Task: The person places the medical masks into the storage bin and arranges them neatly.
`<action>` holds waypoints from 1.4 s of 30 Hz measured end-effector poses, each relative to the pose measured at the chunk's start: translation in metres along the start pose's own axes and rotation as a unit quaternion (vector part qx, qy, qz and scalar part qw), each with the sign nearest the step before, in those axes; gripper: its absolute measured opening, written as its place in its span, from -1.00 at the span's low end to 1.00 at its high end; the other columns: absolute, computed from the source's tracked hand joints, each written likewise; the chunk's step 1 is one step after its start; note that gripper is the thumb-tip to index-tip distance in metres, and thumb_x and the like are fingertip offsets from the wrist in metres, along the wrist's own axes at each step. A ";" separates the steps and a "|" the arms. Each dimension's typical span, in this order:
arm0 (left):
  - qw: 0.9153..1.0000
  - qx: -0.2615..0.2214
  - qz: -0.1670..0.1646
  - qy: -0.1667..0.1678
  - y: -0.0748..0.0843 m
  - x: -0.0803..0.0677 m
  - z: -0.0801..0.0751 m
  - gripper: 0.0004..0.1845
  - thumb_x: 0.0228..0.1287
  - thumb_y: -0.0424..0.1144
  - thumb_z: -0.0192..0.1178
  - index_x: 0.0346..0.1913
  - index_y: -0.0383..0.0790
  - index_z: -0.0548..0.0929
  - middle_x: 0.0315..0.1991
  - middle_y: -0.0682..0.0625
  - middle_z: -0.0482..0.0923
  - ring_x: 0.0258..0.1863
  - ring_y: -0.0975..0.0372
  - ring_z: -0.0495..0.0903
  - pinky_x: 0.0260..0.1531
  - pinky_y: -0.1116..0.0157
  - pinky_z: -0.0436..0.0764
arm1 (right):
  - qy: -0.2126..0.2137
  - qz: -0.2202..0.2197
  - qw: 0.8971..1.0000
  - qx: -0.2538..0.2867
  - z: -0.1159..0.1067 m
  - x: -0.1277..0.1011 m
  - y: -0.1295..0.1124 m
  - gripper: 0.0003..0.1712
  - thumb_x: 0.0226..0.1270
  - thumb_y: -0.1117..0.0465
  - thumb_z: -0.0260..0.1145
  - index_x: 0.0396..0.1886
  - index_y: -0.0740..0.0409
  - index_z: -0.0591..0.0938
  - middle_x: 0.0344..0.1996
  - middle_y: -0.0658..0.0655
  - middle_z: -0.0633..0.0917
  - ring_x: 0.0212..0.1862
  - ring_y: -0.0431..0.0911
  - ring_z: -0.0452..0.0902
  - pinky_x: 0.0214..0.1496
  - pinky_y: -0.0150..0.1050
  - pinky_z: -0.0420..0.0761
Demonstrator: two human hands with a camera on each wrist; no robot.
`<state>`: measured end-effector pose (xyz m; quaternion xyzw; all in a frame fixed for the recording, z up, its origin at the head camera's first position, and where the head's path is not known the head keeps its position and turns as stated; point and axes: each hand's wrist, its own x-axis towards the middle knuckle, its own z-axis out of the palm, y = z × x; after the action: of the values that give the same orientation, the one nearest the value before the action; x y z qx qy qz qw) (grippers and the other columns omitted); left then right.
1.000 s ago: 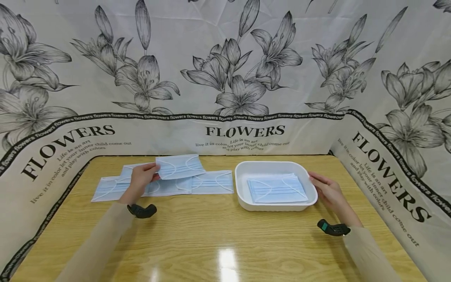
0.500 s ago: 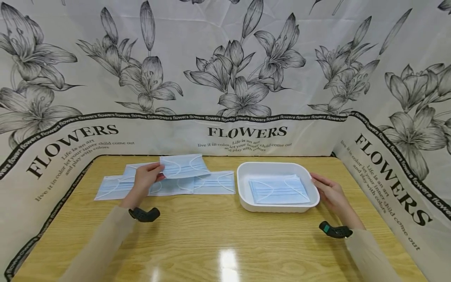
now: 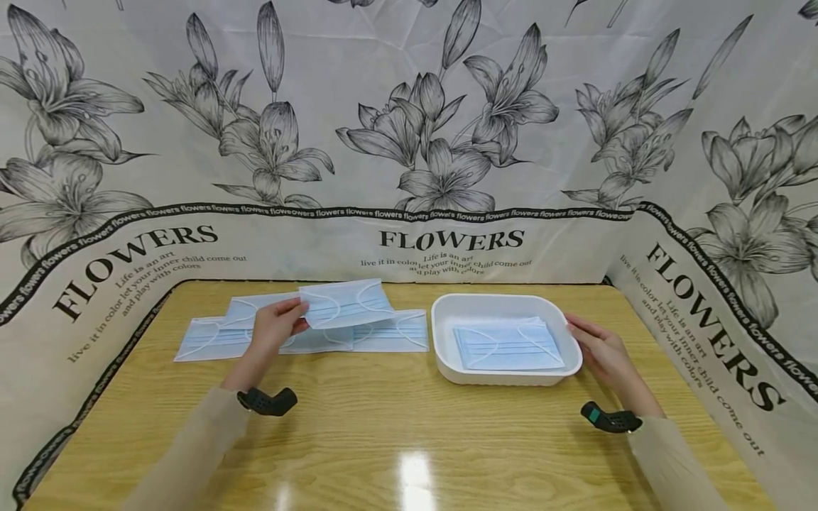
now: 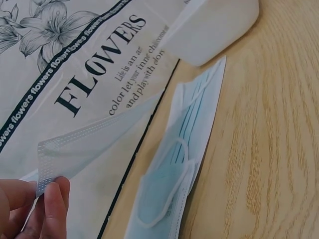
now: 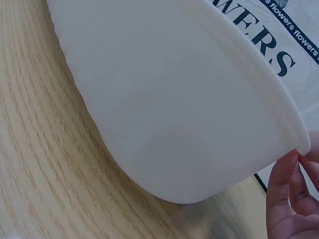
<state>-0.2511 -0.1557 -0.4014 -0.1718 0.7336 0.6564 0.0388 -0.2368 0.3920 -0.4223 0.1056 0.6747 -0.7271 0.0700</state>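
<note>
My left hand pinches the left end of a light blue disposable face mask between thumb and fingers. The mask is lifted above several other masks that overlap in a row on the table, partly hiding them. In the left wrist view, the held mask is seen nearly edge-on, its pleated border at the fingertips. On the right stands a white plastic tray with a stack of masks inside. My right hand grips its right rim, thumb outside in the right wrist view.
The wooden table reaches back to a floral cloth that hangs behind and along both sides. Black wrist straps sit on both wrists.
The left hand has moved a little to the right with the pinched mask, uncovering more of the mask behind it. The right hand keeps its hold on the tray. The head view has shifted slightly.
</note>
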 end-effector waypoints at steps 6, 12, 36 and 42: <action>1.000 -0.006 -0.005 -0.004 0.003 -0.006 0.007 -0.50 0.39 -0.24 0.12 0.31 -0.41 0.41 0.02 -0.15 0.54 -0.49 0.50 0.57 -0.36 0.55 0.64 | 0.008 0.006 1.000 -0.007 0.001 0.000 0.000 -0.56 0.29 0.10 0.34 0.17 -0.17 0.60 -0.28 -0.46 0.66 -0.18 -0.56 0.57 -0.14 -0.62 0.57; 1.000 -0.012 0.004 0.003 0.003 -0.008 0.017 -0.52 0.39 -0.23 0.14 0.28 -0.40 0.44 0.07 -0.22 0.52 -0.49 0.49 0.57 -0.38 0.54 0.64 | 0.007 0.005 1.000 -0.006 0.000 0.001 0.000 -0.55 0.30 0.10 0.33 0.19 -0.15 0.58 -0.28 -0.46 0.65 -0.19 -0.57 0.56 -0.14 -0.62 0.57; 0.998 -0.037 0.054 0.024 0.018 -0.022 0.051 -0.58 0.37 -0.19 0.17 0.19 -0.34 0.54 0.00 -0.21 0.60 -0.48 0.44 0.56 -0.41 0.53 0.63 | 0.005 -0.001 1.000 0.012 -0.001 -0.001 0.003 -0.70 0.33 0.15 0.30 0.04 -0.21 0.67 -0.28 -0.44 0.67 -0.19 -0.56 0.56 -0.15 -0.63 0.57; 0.996 -0.055 0.071 0.014 0.028 -0.029 0.063 -0.62 0.36 -0.23 0.18 0.16 -0.34 0.56 -0.08 -0.15 0.62 -0.50 0.43 0.57 -0.42 0.52 0.63 | 0.004 0.000 1.000 0.013 0.000 -0.001 0.002 -0.77 0.34 0.16 0.29 -0.10 -0.28 0.70 -0.29 -0.44 0.66 -0.19 -0.57 0.56 -0.15 -0.63 0.57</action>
<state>-0.2431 -0.0863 -0.3754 -0.1307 0.7070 0.6945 -0.0280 -0.2354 0.3922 -0.4243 0.1097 0.6655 -0.7354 0.0657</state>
